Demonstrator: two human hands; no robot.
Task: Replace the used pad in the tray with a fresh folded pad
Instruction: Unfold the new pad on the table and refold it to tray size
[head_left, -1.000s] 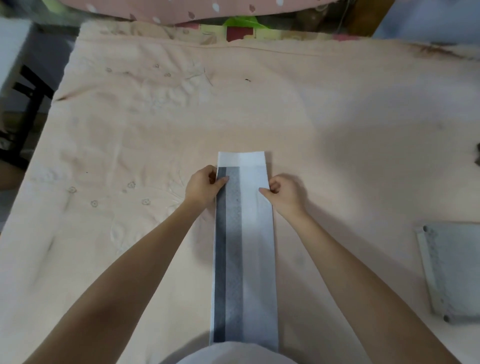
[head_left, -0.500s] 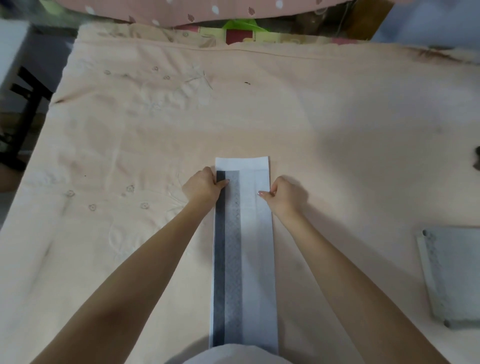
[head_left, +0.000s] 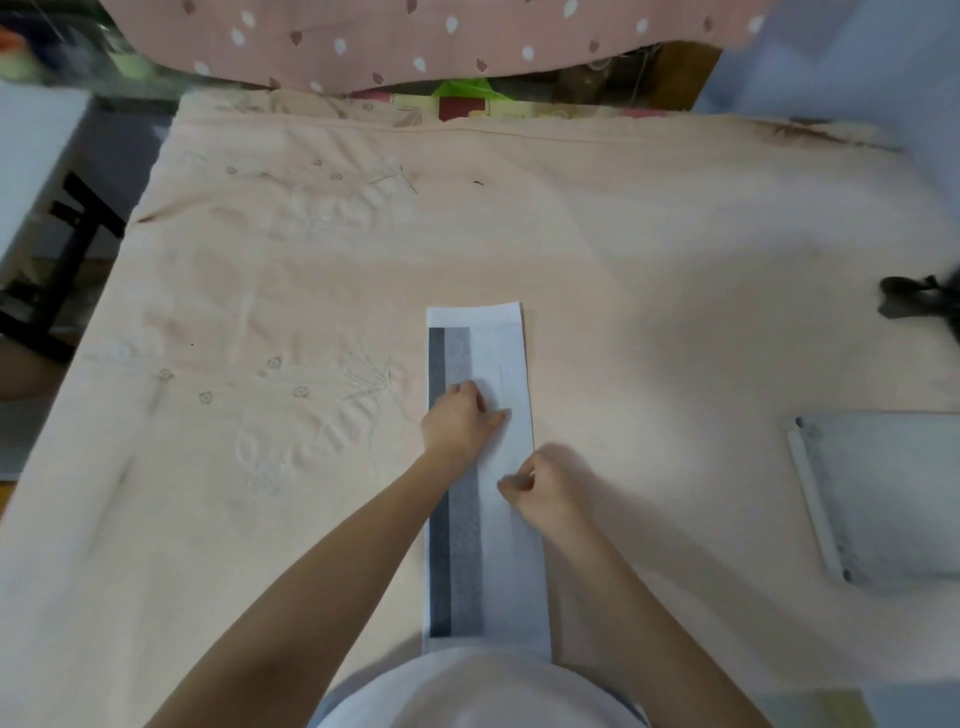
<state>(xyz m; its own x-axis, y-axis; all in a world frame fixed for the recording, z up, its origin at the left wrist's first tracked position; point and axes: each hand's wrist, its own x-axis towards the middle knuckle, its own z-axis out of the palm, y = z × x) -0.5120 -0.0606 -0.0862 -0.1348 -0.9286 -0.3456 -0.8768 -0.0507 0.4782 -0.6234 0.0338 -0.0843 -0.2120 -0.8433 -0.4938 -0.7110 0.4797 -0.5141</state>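
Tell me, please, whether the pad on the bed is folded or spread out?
Folded lengthwise: the pad lies as a narrow strip, a white flap overlapping its grey band. The left hand presses it flat.

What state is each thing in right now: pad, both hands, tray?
Pad: folded into a long strip, flat on the cloth.
Left hand: rests on the pad, fingers pressing.
Right hand: fingers curled, pinching the pad's right edge.
Tray: on the cloth at right, untouched.
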